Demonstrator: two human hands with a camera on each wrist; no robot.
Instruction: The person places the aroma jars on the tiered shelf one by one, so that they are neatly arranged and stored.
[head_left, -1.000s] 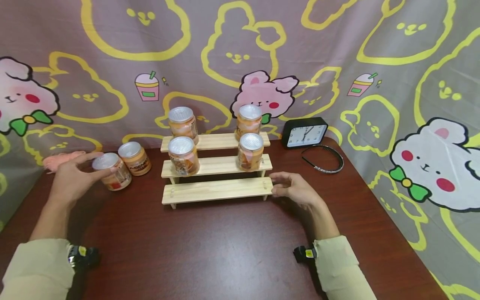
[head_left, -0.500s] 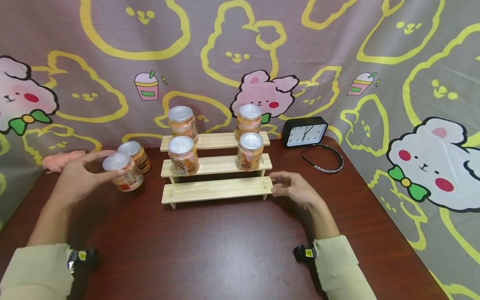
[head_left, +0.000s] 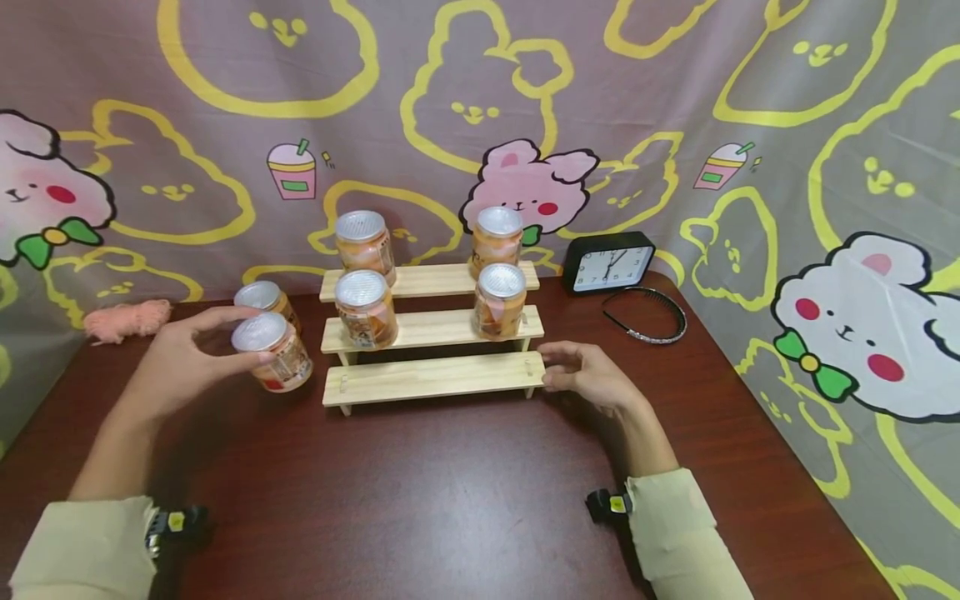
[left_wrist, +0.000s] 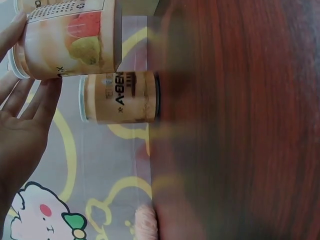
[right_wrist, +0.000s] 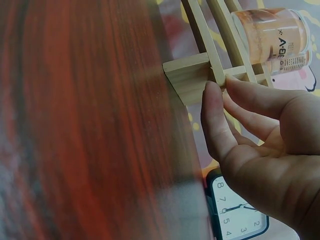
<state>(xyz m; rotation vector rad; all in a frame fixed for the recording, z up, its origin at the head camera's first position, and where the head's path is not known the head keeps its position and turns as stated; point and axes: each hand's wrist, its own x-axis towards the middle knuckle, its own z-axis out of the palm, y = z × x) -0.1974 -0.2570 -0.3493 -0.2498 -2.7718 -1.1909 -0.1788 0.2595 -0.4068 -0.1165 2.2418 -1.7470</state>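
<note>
My left hand [head_left: 180, 362] grips a can [head_left: 287, 360] with a silver lid and a printed label, thumb and fingers round its upper part. In the left wrist view this can's base hangs a little above the table. Behind it stands a second can [left_wrist: 122, 97], partly covered in the head view. My right hand [head_left: 592, 379] pinches the right end of the lowest step of a three-step wooden stand [head_left: 435, 377] between thumb and fingers. On the middle step sit two cans, one left [head_left: 366, 312] and one right [head_left: 500, 304]; the top step bears two more.
A black alarm clock [head_left: 609, 262] and a headband [head_left: 660, 337] lie right of the stand. Pink yarn [head_left: 127, 321] rests at the far left of the brown table [head_left: 420, 500]. A patterned cloth [head_left: 420, 150] hangs close behind.
My left hand has lifted the can and carried it rightward, past the front of the second can toward the stand. My right hand stays at the stand's end.
</note>
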